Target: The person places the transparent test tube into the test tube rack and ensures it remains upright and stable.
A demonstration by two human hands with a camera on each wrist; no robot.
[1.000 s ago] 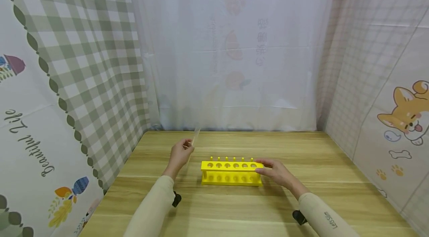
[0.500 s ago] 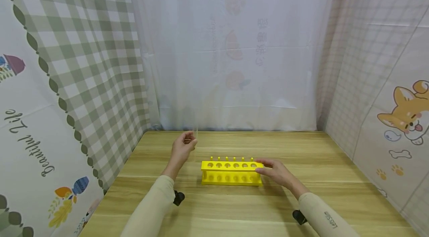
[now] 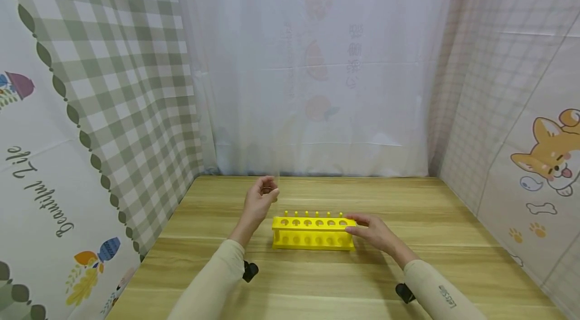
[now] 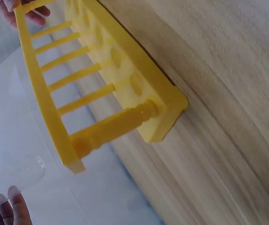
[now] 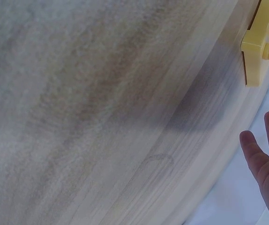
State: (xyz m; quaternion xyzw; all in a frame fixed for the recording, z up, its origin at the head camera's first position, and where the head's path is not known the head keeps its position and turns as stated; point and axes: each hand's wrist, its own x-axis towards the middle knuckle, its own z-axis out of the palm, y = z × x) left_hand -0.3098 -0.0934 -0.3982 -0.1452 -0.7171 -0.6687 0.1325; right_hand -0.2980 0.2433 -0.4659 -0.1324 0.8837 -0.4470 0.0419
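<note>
A yellow test tube rack (image 3: 312, 224) stands on the wooden table, its row of round holes facing up and a line of short pegs behind them. My left hand (image 3: 261, 200) holds a clear test tube (image 4: 19, 178) roughly upright, just left of the rack and above its height. The tube is nearly invisible in the head view; its rounded end shows in the left wrist view, apart from the rack. My right hand (image 3: 372, 232) grips the rack's right end, thumb in front and fingers behind. No tube is visible in the rack's holes.
The wooden table (image 3: 385, 280) reaches back to a pale curtain (image 3: 376, 124). A green checked cloth (image 3: 136, 83) hangs at the left, and a cloth with a cartoon dog (image 3: 555, 159) hangs at the right. Both wrists carry a small black camera.
The left hand has moved right and slightly up toward the rack, and the test tube has turned from slanted to nearly upright. The right hand and the rack have kept their place.
</note>
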